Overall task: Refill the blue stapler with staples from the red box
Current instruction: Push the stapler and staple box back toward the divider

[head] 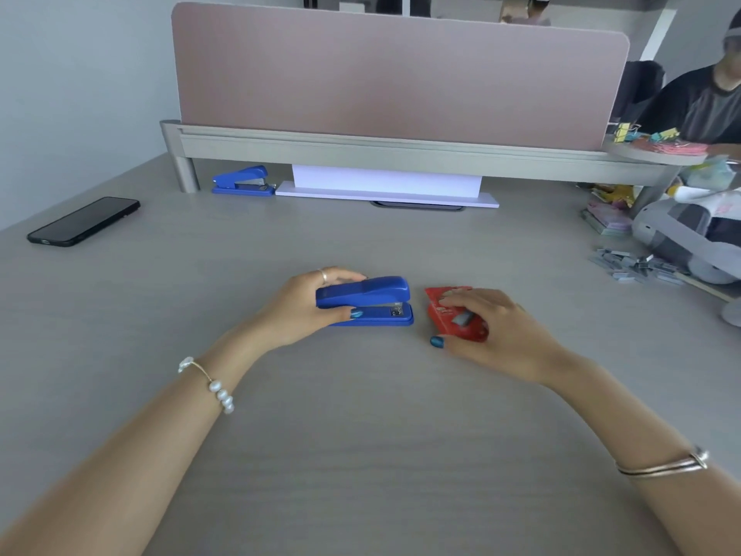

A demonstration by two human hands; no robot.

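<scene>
A blue stapler (375, 296) lies closed on the grey desk (361, 415), nose pointing right. My left hand (298, 307) grips its rear end, thumb on the near side and fingers over the top. Just to its right sits the red box (445, 315), open at its near end with grey staples (462, 319) showing inside. My right hand (495, 335) holds the box, fingers across its top and thumb at its near corner.
A second blue stapler (242, 181) stands at the back left under the pink divider (401, 70). A black phone (84, 221) lies far left. Loose staple strips (633, 266) are piled at the right, beside clutter. Another person sits at the back right.
</scene>
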